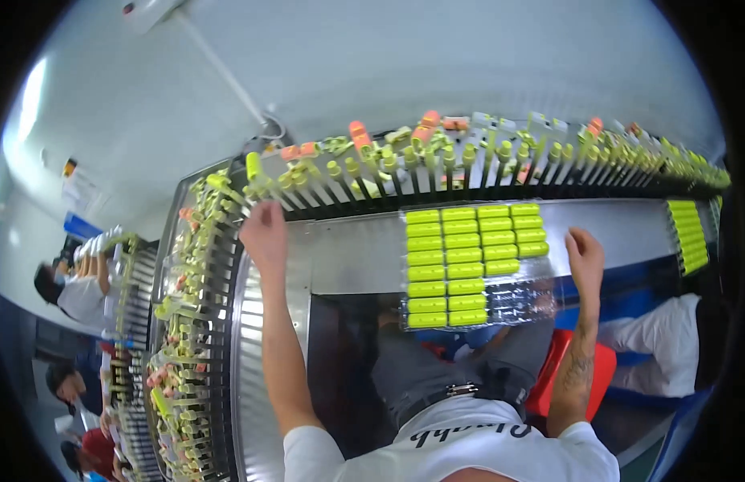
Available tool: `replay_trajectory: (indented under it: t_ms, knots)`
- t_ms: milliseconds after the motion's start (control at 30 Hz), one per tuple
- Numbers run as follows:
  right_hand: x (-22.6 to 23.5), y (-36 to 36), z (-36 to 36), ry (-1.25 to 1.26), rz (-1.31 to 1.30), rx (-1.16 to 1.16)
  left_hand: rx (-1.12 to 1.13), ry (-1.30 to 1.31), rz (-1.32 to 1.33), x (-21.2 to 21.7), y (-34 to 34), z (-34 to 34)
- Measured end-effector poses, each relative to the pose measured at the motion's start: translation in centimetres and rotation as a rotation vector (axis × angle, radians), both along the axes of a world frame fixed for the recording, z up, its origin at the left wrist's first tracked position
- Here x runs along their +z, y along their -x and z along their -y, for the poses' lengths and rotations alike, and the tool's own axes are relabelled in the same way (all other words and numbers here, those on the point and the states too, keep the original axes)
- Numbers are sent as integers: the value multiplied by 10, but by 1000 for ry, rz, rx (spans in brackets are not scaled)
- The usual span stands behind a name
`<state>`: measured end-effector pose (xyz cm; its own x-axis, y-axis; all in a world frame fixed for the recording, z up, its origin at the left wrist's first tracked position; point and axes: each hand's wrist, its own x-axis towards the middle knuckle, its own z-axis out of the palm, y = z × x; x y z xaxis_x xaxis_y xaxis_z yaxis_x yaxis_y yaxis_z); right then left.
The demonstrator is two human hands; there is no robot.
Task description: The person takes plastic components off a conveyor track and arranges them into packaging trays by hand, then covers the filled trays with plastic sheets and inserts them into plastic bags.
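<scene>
1. Reaching forward, the left hand [264, 233] touches the conveyor rack [469, 181] of yellow-green pieces; whether its fingers grip one cannot be told.
2. The right hand [585, 255], fingers curled together, rests beside the clear tray [521, 301].
3. Yellow-green pieces [465, 257] fill the tray's rows on the steel tabletop [348, 257].

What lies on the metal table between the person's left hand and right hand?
In the head view, a clear tray partly filled with rows of yellow-green pieces lies between the left hand and the right hand, on the metal table.
</scene>
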<state>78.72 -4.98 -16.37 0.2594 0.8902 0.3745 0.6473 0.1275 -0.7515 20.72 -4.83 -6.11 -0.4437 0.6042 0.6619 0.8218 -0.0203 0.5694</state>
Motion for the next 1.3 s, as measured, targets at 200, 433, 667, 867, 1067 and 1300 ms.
replay_trajectory:
  t_ms: [200,433,667,867,1067,1300]
  knots:
    - [2,10,12,26,-114,-24,261,168,-280,59,95,-50]
    - [-7,14,19,21,-69,-12,214,537,-588,41,168,-110]
    - [3,37,21,18,-56,64,17,654,-339,71,258,-67]
    - [20,79,11,39,-104,246,128,504,-48,83,304,1]
    - [51,206,15,74,-77,662,25,-148,275,119,227,106]
    - [139,447,20,99,-165,1523,-363,420,220,28,9,251]
